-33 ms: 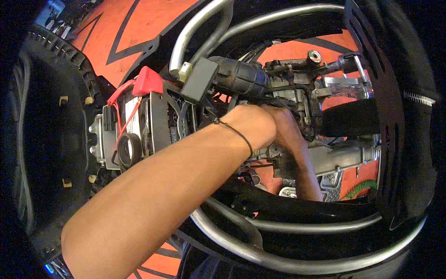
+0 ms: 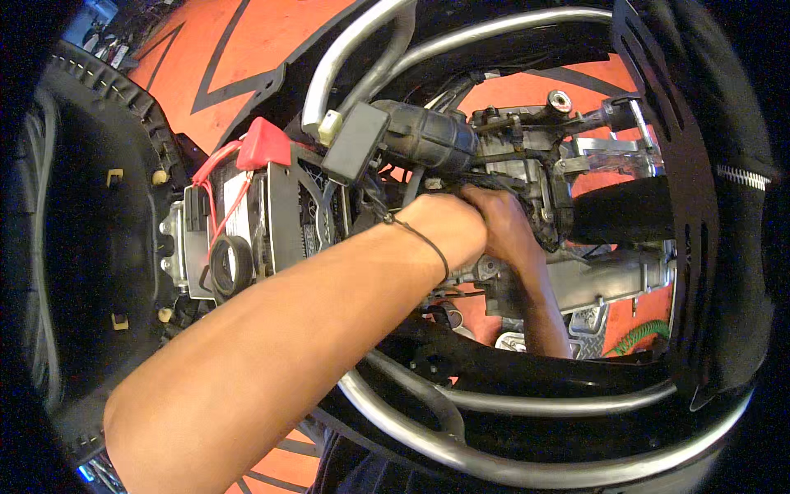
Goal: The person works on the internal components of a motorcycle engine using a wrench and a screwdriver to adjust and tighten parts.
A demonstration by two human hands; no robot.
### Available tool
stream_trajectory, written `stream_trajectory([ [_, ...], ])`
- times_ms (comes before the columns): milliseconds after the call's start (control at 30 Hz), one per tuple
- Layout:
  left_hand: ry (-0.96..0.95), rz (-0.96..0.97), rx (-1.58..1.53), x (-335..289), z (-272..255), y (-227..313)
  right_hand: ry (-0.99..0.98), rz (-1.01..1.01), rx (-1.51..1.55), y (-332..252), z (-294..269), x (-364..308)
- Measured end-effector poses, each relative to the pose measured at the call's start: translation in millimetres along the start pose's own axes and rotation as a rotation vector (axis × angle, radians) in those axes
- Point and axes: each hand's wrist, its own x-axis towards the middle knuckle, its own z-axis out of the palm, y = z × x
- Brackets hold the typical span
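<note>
In the head view, the left hand [image 2: 448, 226] and right hand [image 2: 506, 218] meet near the centre of the frame, beside the engine [image 2: 531, 169], which sits right of centre. Their fingertips are hidden, so whether they grip anything cannot be told. The engine looks heavy and rigid, best held by its silver casing [image 2: 588, 280]; the ribbed black duct [image 2: 428, 136], upper centre, probably flexes.

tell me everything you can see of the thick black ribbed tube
The thick black ribbed tube looks like dull rubber or plastic, roughly cylindrical, with raised bands. It lies slanting slightly down to the right, beyond the left hand. The black box partly covers its left end; its right end is beside the engine; contact is unclear.
</note>
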Motion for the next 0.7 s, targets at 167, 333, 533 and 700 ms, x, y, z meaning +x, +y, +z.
stream_trajectory([
  [167, -0.268, 0.073, 0.051, 8.8, 20.5, -19.2, -0.016, 0.085, -0.056, -1.6, 14.4, 3.9],
  [333, -0.368, 0.138, 0.175, 12.5, 26.8, -9.0, -0.023, 0.089, -0.046, 2.9, 7.3, 1.1],
  [533, -0.569, 0.116, 0.297, 33.5, 48.5, -8.6, -0.008, 0.066, -0.027, 9.3, 19.3, 1.4],
  [700, -0.477, 0.127, 0.282, 25.4, 42.5, -1.8, -0.004, 0.110, -0.082, 3.5, 14.5, -0.6],
])
